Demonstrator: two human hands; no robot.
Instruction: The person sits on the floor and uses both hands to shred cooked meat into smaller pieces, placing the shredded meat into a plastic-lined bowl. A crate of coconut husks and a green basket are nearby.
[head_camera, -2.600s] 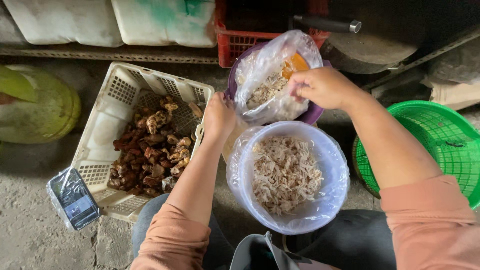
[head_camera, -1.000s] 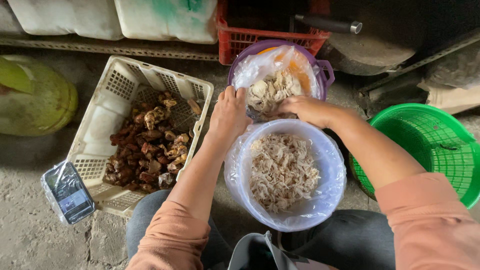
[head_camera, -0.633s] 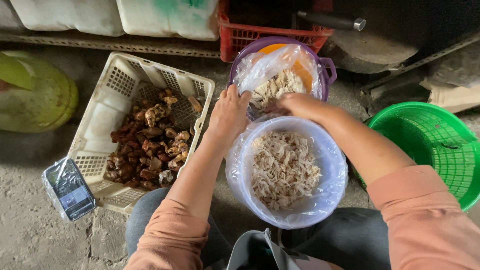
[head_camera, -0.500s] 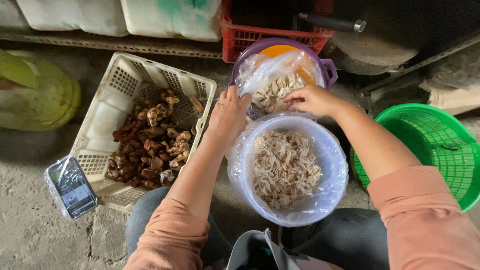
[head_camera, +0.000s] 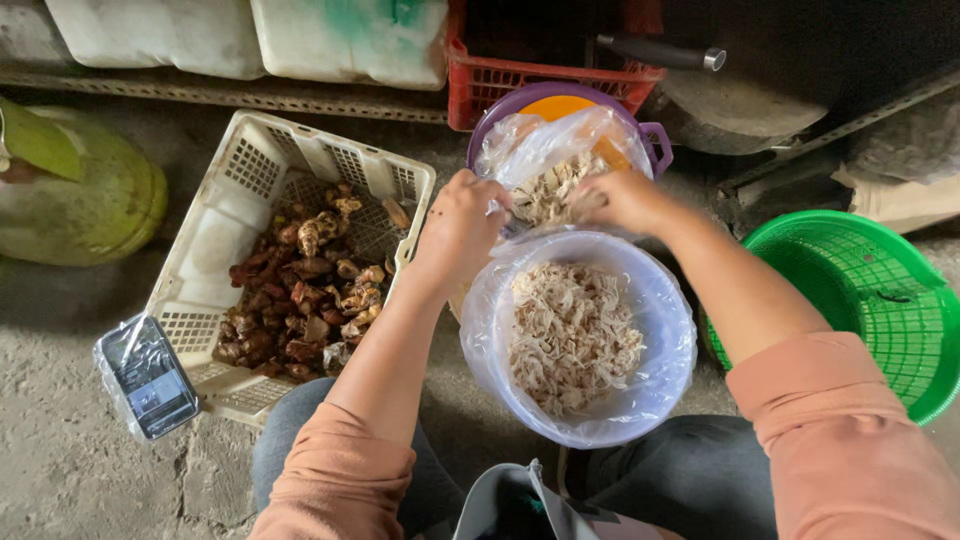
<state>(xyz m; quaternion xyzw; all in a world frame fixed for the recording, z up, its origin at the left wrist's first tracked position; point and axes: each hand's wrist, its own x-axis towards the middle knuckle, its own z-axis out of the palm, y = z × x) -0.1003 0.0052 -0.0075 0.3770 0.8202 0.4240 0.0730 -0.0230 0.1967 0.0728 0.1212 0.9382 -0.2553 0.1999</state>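
Sitting low on the grey concrete floor (head_camera: 60, 470), a person works between a white basket (head_camera: 250, 200) of brown roots and a green basket (head_camera: 880, 300). Both hands reach over the big bag-lined bowl (head_camera: 580, 340) of pale shreds. Left hand (head_camera: 460, 225) and right hand (head_camera: 620, 200) pinch the small bag (head_camera: 550, 160), fingers curled tight on its plastic.

Rough concrete floor (head_camera: 60, 470), metal shelf rail (head_camera: 200, 92), dim daylight

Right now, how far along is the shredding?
Done: the near lined bowl holds a heap of pale shreds. In hand: left hand and right hand work at the bagged purple bowl. Left: brown pieces in the white crate.
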